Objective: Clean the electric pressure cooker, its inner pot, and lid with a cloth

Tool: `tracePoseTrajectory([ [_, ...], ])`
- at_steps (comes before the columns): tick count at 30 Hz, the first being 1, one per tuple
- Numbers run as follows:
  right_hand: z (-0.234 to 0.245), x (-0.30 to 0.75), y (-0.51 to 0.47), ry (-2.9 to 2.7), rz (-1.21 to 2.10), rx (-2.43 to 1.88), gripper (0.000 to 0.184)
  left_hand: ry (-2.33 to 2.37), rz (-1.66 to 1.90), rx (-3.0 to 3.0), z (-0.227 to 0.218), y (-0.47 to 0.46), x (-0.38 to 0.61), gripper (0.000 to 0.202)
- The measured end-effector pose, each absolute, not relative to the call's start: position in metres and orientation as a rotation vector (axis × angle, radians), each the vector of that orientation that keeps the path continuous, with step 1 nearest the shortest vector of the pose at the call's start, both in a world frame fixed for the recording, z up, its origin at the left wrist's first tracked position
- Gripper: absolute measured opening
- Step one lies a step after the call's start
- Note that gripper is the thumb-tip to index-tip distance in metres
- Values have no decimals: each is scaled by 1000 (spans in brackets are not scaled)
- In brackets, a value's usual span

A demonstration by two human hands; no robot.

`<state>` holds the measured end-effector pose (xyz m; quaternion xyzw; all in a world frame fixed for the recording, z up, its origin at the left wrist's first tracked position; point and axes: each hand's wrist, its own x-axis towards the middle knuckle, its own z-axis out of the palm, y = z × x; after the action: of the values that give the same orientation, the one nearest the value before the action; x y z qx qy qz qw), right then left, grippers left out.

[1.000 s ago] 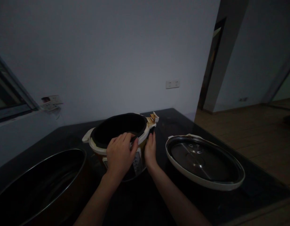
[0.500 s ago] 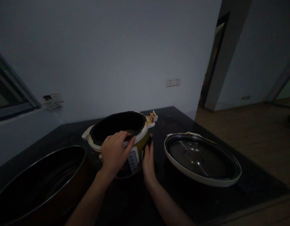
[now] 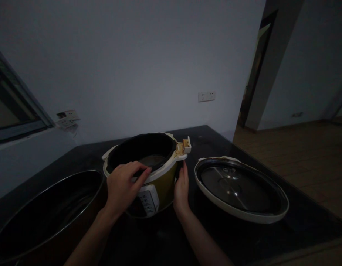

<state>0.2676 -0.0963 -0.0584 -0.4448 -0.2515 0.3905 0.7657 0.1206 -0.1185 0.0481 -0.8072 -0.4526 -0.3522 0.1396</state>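
An electric pressure cooker (image 3: 166,184) with an olive-green body, white rim and dark inner pot (image 3: 126,153) stands lidless on the black tabletop. My left hand (image 3: 125,184) closes over its front rim, thumb and fingertips nearly meeting there. Below that hand shows the button panel (image 3: 149,202). Against the cooker's right side rests my right hand (image 3: 182,194), fingers stretched upward and close together; their far side is hidden. A stained white hinge bracket (image 3: 184,146) juts from the rim above the right hand.
To the right a round lid (image 3: 237,190) lies with its metal inside facing up. A wide dark pan (image 3: 57,221) stands at the left. Behind the black table (image 3: 204,138) rises a wall with a socket (image 3: 206,96). The room is dim.
The cooker has turned: its button panel has shifted left while the hinge bracket has come nearer and to the right. My left hand has moved left with the rim; the right stays at the side.
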Motion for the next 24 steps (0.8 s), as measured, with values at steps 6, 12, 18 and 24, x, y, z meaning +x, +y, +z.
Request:
tracePoseTrajectory([
  [6, -49, 282, -88, -505, 862, -1064, 61, -1220, -1124, -2409, 49, -121, 109, 31],
  [12, -72, 262, -132, -587, 876, -1067, 69, -1190, -1197, -2495, 53, -128, 96, 23],
  [18, -80, 254, -156, -623, 857, -1070, 67, -1100, -1233, -2588, 54, -130, 82, 16],
  [24, -72, 287, -110, -647, 861, -1012, 67, -1076, -1280, -2635, 52, -130, 73, 15],
])
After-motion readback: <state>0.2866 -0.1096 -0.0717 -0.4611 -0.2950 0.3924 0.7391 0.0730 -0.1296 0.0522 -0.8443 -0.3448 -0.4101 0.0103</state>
